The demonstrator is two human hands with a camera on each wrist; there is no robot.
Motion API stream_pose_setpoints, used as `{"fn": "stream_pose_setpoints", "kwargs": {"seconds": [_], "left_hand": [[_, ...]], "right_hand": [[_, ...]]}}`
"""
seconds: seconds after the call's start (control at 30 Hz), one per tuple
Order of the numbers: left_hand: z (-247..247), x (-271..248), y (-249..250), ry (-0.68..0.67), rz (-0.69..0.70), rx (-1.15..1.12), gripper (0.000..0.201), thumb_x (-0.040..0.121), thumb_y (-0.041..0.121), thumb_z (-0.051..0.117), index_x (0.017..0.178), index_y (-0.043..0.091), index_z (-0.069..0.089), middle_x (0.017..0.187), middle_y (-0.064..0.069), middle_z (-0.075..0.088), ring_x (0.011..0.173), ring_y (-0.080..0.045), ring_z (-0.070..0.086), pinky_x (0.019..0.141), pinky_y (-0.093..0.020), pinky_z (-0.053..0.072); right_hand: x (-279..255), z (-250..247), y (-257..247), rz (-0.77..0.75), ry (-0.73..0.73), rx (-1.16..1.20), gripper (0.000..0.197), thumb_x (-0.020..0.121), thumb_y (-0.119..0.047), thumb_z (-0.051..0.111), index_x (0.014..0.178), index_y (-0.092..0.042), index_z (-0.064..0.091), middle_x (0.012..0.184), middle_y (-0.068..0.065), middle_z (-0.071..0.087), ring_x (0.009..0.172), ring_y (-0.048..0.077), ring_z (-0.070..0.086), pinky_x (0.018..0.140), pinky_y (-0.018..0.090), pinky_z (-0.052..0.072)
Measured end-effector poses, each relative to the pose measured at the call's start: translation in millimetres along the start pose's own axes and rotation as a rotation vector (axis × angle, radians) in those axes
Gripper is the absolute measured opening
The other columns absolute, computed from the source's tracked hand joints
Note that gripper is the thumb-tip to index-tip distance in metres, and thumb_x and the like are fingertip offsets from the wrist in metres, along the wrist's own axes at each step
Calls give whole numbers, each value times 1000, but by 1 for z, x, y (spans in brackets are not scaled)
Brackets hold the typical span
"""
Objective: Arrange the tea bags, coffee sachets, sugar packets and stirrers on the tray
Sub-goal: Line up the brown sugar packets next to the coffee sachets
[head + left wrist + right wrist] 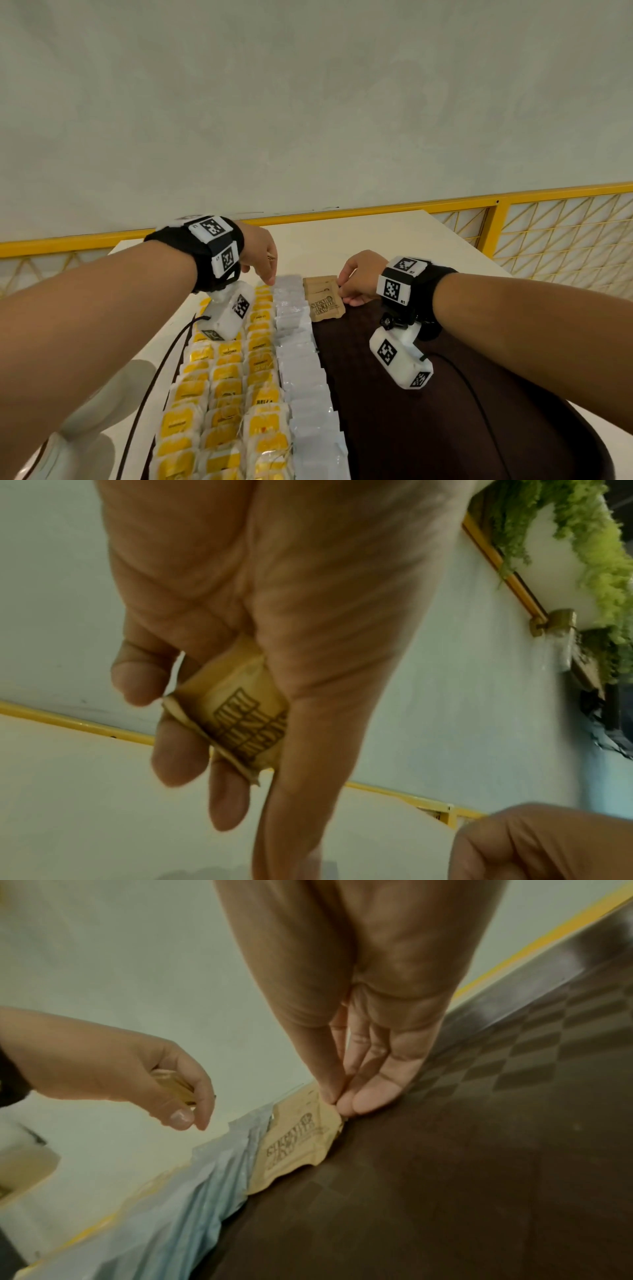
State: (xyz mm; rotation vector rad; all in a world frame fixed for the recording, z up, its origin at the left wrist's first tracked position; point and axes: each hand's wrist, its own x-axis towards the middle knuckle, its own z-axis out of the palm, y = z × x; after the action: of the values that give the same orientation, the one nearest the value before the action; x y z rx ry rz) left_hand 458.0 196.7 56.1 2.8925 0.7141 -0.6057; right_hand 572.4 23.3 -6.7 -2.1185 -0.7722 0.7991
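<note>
Sugar packets [322,297] in brown paper lie in a short overlapping run at the far end of the dark brown tray [428,394], just beside a long column of white sachets [301,359] that runs from the near edge to the far end. Left of the white column sit 3 columns of yellow tea bags [222,387], overlapped like shingles, some with loose strings showing. The tray rests on a pale table [376,236], and the part of it right of the packets shows its bare checkered surface.

The right hand [359,279] reaches down at the right edge of the far sugar packets; in the right wrist view its thumb and fingertips [371,1096] are pressed together, pinching the corner of a brown packet [301,1139] that lies flat on the tray. The left hand [260,253] hovers above the far end of the tea bag and sachet columns, well clear of the tray. Its fingers are curled round a small stack of spare sugar packets [236,710], held between thumb and fingers, with the printed lettering visible in the left wrist view. How many packets are in that stack cannot be told.

Both wrists wear black bands with white marker blocks. Behind the table a yellow rail [513,195] runs along a pale wall.
</note>
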Motion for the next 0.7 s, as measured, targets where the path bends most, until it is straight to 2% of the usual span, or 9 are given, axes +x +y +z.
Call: {"fn": "stream_pose_setpoints", "kwargs": {"seconds": [0.07,0.23,0.3,0.4,0.43,0.53,0.57,0.67,0.7], "left_hand": [[5,0,-2,5,1,-2,12,81,36,72,82,25,67,76,11,61,69,-9,55,69,-24,44],[11,0,0,0,12,-40,11,81,34,73,80,25,67,72,11,59,66,-8,53,65,-23,43],[12,0,2,0,15,-33,11,81,32,73,82,23,68,72,11,58,65,-9,52,67,-24,43],[12,0,4,-5,15,-28,11,82,30,72,84,21,68,69,10,57,63,-8,50,67,-24,42],[13,0,5,-7,13,-28,11,82,30,72,84,20,68,69,10,56,63,-8,50,67,-24,42],[14,1,7,-7,15,-21,11,82,30,72,83,20,68,67,10,56,62,-8,49,60,-21,41],[14,2,8,-5,16,-14,10,81,29,73,83,20,68,67,9,56,62,-8,49,60,-21,40],[16,3,10,1,19,-7,8,82,27,72,83,20,68,69,8,55,63,-9,49,59,-20,39],[17,3,10,3,20,-11,8,83,26,71,83,19,68,69,8,55,64,-9,49,58,-20,39]], "right_hand": [[-1,0,-1,0,20,6,18,84,6,64,73,-6,58,72,12,63,59,16,60,67,30,56],[0,2,-2,-26,54,0,19,83,5,66,71,-8,59,75,11,65,59,15,62,71,30,57],[0,3,-3,-16,66,-7,19,83,5,66,71,-8,59,74,11,64,58,15,61,67,28,56],[2,2,-5,37,51,34,19,89,2,59,71,-4,58,75,15,62,51,16,60,51,26,55],[3,2,-5,46,49,36,19,90,2,57,72,-4,57,76,16,63,51,17,61,50,27,56],[5,0,-5,5,120,-53,17,83,2,64,71,-9,60,72,11,67,61,19,67,65,32,60],[5,0,-5,-2,109,-62,17,83,3,65,71,-9,60,71,10,66,59,18,67,65,30,60],[3,1,-5,14,26,-51,20,86,5,62,70,-7,59,67,11,64,44,10,62,51,22,57],[5,1,-4,6,38,-68,20,85,4,63,70,-8,59,68,10,64,47,11,63,54,23,58]]}}
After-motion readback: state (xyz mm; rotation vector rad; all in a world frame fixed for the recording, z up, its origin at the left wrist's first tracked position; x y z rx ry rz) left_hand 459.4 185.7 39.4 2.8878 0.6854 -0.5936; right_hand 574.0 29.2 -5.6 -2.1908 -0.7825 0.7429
